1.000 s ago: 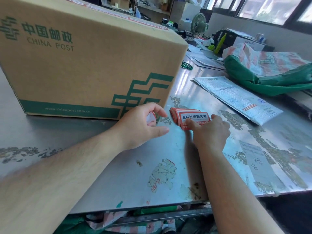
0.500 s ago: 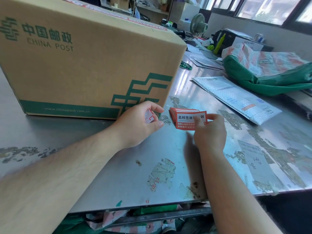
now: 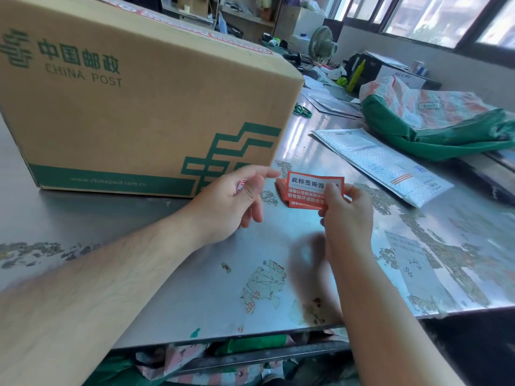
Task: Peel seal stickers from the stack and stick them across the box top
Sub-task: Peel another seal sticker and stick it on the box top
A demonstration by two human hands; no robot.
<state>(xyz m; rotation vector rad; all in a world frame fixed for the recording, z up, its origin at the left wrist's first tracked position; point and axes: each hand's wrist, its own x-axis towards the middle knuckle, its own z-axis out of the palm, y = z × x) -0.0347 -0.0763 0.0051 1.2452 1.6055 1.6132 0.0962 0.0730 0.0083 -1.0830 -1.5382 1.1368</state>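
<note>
Your right hand (image 3: 345,215) pinches one red seal sticker (image 3: 309,185), headed 此标签撕毁, just above the stack (image 3: 280,188) on the steel table (image 3: 195,274). Your left hand (image 3: 231,201) pinches a small red-and-white scrap (image 3: 242,184). The box (image 3: 139,107), printed CHINA POST and www.chinapost.com.cn, stands just behind. A padded mailer (image 3: 384,162) and a green bag (image 3: 446,135) lie to the right.

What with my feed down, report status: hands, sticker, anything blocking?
Right hand pinches one seal sticker, held above the stack. Left hand pinches a small scrap. Box close ahead, nothing between.
</note>
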